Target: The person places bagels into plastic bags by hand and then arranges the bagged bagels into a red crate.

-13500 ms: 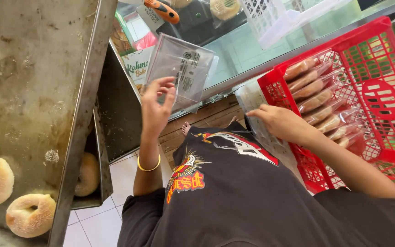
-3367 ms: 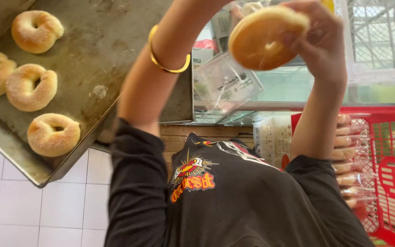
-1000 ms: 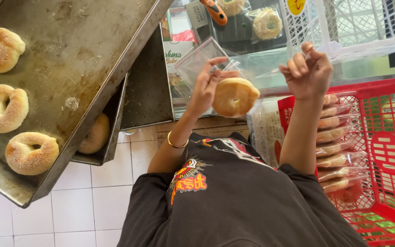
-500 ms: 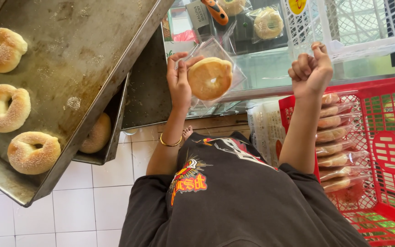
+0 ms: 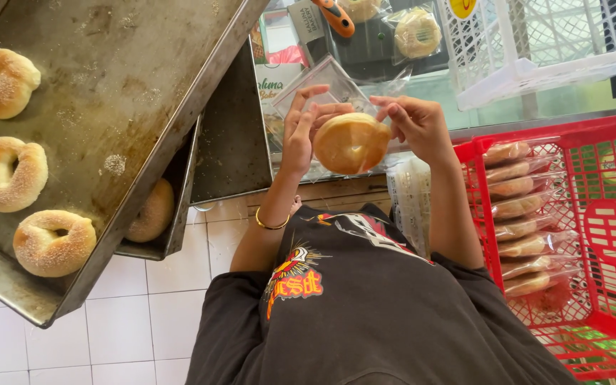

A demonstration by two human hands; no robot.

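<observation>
I see my left hand (image 5: 304, 128) and right hand (image 5: 415, 125) pinching a round bun (image 5: 351, 142) in a clear bag (image 5: 322, 82) between them, raised beside the red basket (image 5: 607, 235) of packed buns.

A round golden-brown bun (image 5: 351, 142), smooth and glossy on its flat face, sits upright inside a clear plastic bag (image 5: 322, 84), raised up in the air, the bag's open top sticking up behind it.

Looking like a bakery: sugared doughnuts lying on a metal tray (image 5: 130, 78) at nine o'clock, bagged buns filling a red crate (image 5: 607, 235) at three.
</observation>
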